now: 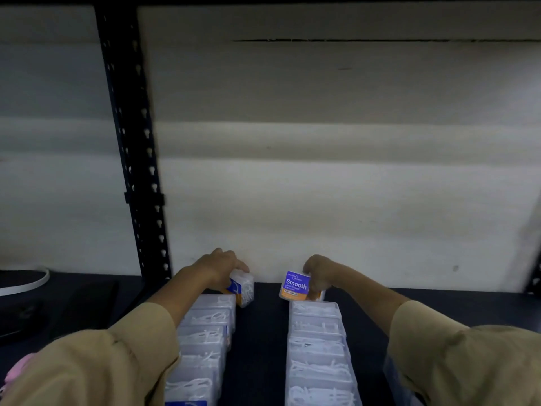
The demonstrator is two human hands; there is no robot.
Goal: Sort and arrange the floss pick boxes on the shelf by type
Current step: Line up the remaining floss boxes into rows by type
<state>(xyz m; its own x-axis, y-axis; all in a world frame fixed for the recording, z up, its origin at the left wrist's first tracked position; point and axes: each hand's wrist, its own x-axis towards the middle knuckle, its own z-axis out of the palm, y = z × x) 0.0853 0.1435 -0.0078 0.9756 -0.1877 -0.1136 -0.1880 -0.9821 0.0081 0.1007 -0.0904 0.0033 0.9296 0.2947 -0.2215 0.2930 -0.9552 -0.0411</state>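
Purple-labelled box (294, 285) tilts, held in the right grip (319, 273), while the left grip (219, 266) clasps a clear box (245, 290).

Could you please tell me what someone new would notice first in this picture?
First, the two hands at the back of the dark shelf: the left hand grips a clear box at the far end of the left row, the right hand holds the purple-labelled Smooth box beyond the right row. Next, the black perforated upright standing on the left.
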